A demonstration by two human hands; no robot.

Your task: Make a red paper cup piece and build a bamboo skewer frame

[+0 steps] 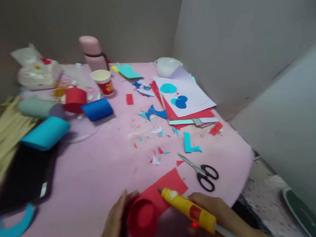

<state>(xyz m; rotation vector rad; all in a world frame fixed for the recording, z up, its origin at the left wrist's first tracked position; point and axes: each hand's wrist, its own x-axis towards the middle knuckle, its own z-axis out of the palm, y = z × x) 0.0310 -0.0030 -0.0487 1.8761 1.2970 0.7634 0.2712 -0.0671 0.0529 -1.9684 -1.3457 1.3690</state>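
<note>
So your left hand (115, 230) is curled round the red paper roll (142, 220), thumb on the near side and fingers around the far one, while your right hand (218, 212) is wrapped round the yellow glue gun (186, 207); your trigger finger is hidden, so I can't tell if you're squeezing. The nozzle points across toward your left, over the red paper strip (170, 184) lying between and just ahead of your hands. Can't tell if the tip touches the paper, or if strip and roll are joined. If it were me: thin, even line, tip low, steady squeeze, and hold the roll lightly because thin paper will probably dent if you clamp it. Keep your left fingertips off any hot bead too. Pose-wise, both forearms come in from your body and the right wrist looks low, with the gun's back end angled down toward you; I'd rest that hand on the table (90, 184) for steadiness. The scissors (197, 168) lie just beyond your right hand, so mind your knuckles. Farther out past them there's the paper stack (192, 107), and off beyond your left hand the blue paper roll (97, 109).
</note>
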